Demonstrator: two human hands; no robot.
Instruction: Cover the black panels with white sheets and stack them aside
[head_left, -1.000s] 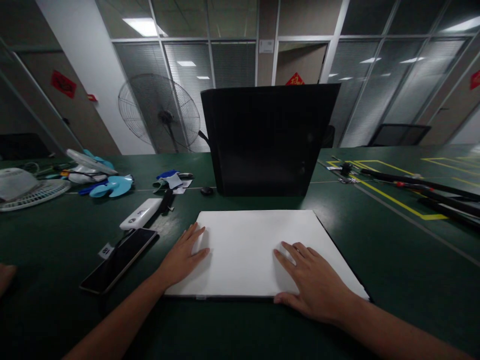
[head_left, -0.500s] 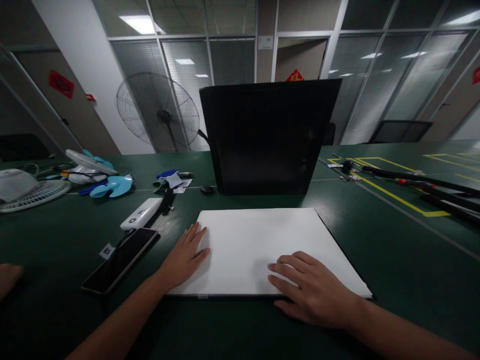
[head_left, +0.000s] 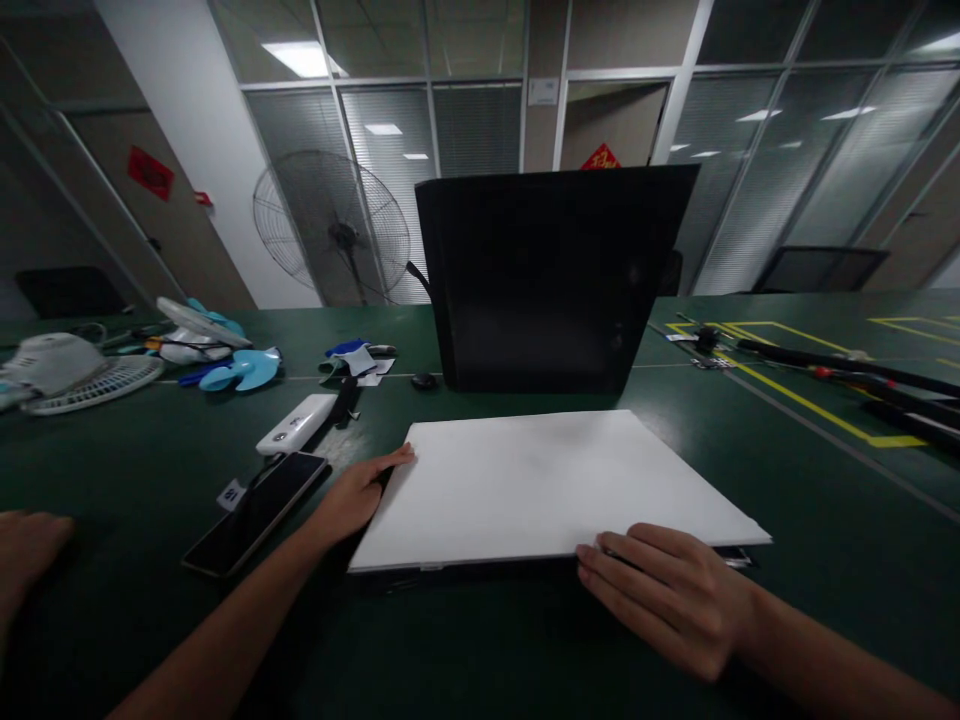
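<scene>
A flat white laptop (head_left: 540, 480) lies on the dark green table (head_left: 825, 520) in front of me. Its white lid is raised a little at the front, with a dark gap beneath. My right hand (head_left: 667, 595) is at the front edge, fingers curled with their tips at the lid's underside. My left hand (head_left: 349, 500) holds the laptop's left edge, one finger lying along it.
A tall black bag (head_left: 547, 280) stands just behind the laptop. A black phone (head_left: 259, 510) and a white power bank (head_left: 296, 425) lie to the left, with fan parts (head_left: 82, 370) and blue blades (head_left: 240, 370) beyond. Black poles (head_left: 847, 365) lie at right. Another person's hand (head_left: 30, 550) rests at far left.
My right hand slid back off the top to the front edge and the lid's front has lifted. My left hand moved from the top to the left edge.
</scene>
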